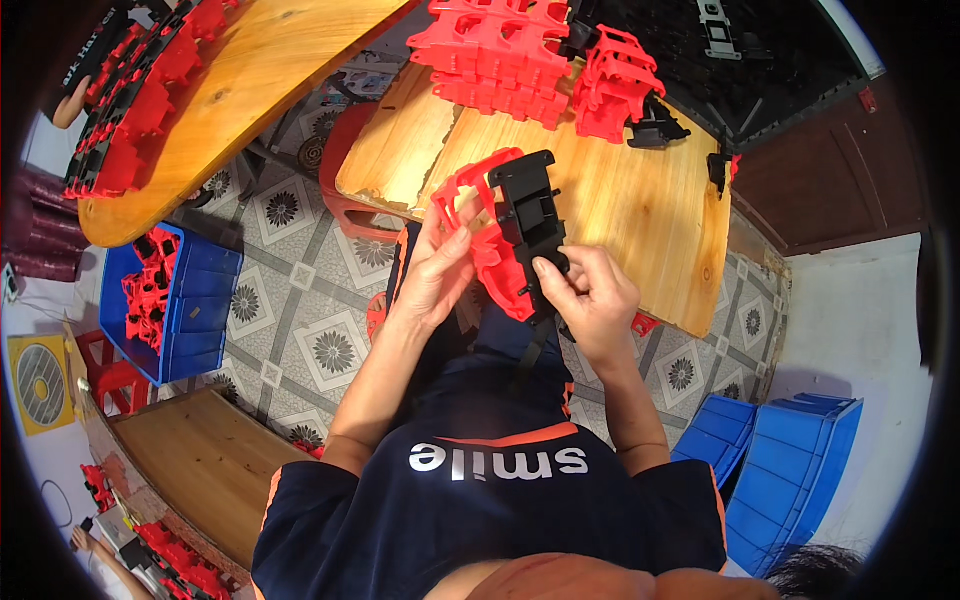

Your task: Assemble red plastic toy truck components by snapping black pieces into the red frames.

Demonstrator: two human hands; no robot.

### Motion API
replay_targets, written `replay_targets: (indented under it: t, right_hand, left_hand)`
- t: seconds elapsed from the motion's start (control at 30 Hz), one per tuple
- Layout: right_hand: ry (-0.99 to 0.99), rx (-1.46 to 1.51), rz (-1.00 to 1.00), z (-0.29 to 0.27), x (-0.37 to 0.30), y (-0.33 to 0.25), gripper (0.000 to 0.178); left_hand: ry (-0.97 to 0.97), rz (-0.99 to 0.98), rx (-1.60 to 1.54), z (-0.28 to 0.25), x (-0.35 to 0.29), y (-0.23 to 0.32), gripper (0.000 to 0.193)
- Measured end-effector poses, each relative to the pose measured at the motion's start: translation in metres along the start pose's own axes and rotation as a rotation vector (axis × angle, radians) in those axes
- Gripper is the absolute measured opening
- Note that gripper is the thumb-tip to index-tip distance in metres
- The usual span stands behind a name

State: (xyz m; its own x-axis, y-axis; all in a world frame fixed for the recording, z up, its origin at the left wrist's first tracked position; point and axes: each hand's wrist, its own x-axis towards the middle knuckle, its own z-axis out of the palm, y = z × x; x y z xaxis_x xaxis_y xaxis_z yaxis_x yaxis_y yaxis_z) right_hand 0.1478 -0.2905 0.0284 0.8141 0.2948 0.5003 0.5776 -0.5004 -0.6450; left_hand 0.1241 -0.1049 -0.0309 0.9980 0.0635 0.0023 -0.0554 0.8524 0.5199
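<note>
In front of my chest, over the table's near edge, I hold two molded plastic parts together. My left hand (pixel 440 262) is closed on the red plastic frame (pixel 498 262), thumb on its side. Against the frame's right side lies a black plastic part (pixel 531 205) with raised box shapes. My right hand (pixel 595 300) pinches the black part's lower right edge between thumb and fingers. The red frame partly shows behind the black part, so how far the two are joined I cannot tell.
Stacked red frames (pixel 500 60) stand at the back of the wooden table (pixel 630 225), beside loose black parts (pixel 657 125). A black bin (pixel 790 60) is at the far right. Blue crates (pixel 790 480) sit lower right; another blue crate (pixel 200 310) with red parts is left.
</note>
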Motion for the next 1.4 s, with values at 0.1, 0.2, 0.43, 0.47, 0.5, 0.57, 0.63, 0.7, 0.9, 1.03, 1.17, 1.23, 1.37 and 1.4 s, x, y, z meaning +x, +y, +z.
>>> replay_targets:
  t: [0.1, 0.2, 0.43, 0.47, 0.5, 0.57, 0.63, 0.7, 0.9, 1.03, 1.17, 1.23, 1.37, 1.4]
  right_hand:
    - [0.004, -0.054, -0.086, 0.007, -0.001, -0.004, 0.029]
    - [-0.001, -0.077, -0.137, 0.011, 0.001, -0.006, 0.028]
    - [-0.029, -0.094, -0.154, 0.015, 0.0, -0.005, 0.025]
    - [-0.064, -0.145, -0.207, 0.015, 0.002, -0.003, 0.027]
    - [-0.099, -0.196, -0.259, 0.014, 0.002, -0.001, 0.029]
    - [-0.042, -0.112, -0.227, 0.014, 0.011, 0.005, 0.03]
    - [0.099, 0.015, -0.099, 0.017, 0.024, 0.007, 0.031]
    - [0.029, 0.251, 0.013, 0.035, 0.046, 0.013, 0.031]
    - [-0.184, 0.409, 0.038, 0.045, 0.055, 0.013, 0.037]
    - [-0.323, 0.919, 0.134, 0.037, 0.04, 0.019, 0.07]
    - [-0.406, 0.92, 0.261, 0.042, 0.034, -0.004, 0.075]
    - [-0.279, 0.982, 0.282, 0.046, 0.041, -0.011, 0.067]
    - [-0.29, 0.889, -0.064, 0.06, 0.042, -0.038, 0.077]
    - [-0.307, 0.895, -0.076, 0.063, 0.044, -0.045, 0.077]
  left_hand:
    - [-0.01, 0.008, -0.016, -0.001, -0.003, 0.0, 0.077]
    - [0.0, 0.014, -0.011, -0.003, -0.004, -0.001, 0.076]
    - [-0.111, -0.023, -0.193, -0.002, -0.002, 0.0, 0.09]
    - [-0.105, 0.039, -0.083, -0.001, -0.001, -0.003, 0.095]
    - [-0.098, 0.1, 0.028, 0.0, -0.002, -0.006, 0.099]
    - [-0.04, 0.101, 0.152, 0.007, 0.001, -0.004, 0.101]
    - [-0.006, 0.064, 0.249, 0.009, 0.002, -0.003, 0.1]
    - [-0.033, 0.052, 0.182, 0.013, 0.0, -0.003, 0.095]
    - [0.203, 0.258, 0.696, 0.005, 0.002, -0.017, 0.044]
    - [0.214, 0.451, 0.38, 0.029, 0.011, 0.02, 0.047]
    - [0.14, 0.573, 0.578, 0.044, 0.003, 0.052, 0.089]
    - [-0.086, 0.502, 0.739, 0.059, -0.017, 0.066, 0.128]
    - [0.037, 0.644, 0.9, 0.052, -0.039, 0.074, 0.125]
    - [0.051, 0.66, 0.901, 0.048, -0.043, 0.08, 0.125]
